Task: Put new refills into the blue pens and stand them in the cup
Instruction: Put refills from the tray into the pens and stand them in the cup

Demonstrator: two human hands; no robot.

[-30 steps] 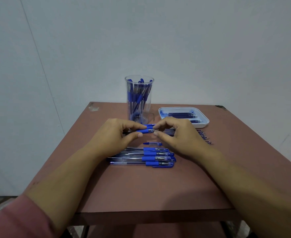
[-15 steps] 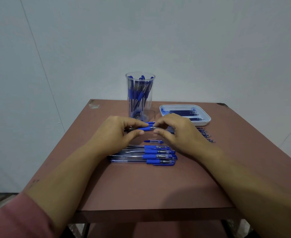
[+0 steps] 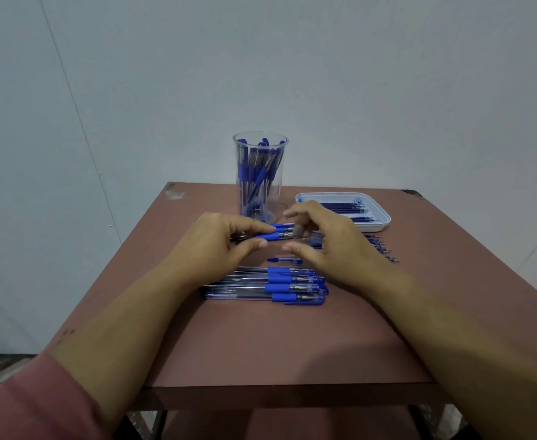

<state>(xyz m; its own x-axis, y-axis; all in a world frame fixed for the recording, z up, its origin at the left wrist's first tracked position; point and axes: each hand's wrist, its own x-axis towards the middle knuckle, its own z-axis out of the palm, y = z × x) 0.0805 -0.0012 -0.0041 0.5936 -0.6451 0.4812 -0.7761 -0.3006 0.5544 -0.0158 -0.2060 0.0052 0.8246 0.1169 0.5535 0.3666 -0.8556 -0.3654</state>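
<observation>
My left hand (image 3: 216, 242) grips a blue pen (image 3: 273, 237) by its barrel and holds it level just above the table; a second blue piece shows right behind it. My right hand (image 3: 333, 246) is at the pen's blurred tip end, thumb and forefinger spread apart. Behind the hands stands the clear cup (image 3: 260, 144) with several blue pens upright in it. Several more blue pens (image 3: 270, 287) lie in a row in front of my hands. A short blue pen part (image 3: 284, 259) lies between that row and my hands.
A white tray (image 3: 384, 217) with refills sits at the back right. Loose refills (image 3: 383, 247) lie in a row on the brown table (image 3: 260, 344), partly hidden by my right hand. A pale wall stands behind the table.
My right thumb and forefinger, pinched on the pen's tip end before, have spread apart. My left hand keeps its hold on the pen. The view has tilted slightly.
</observation>
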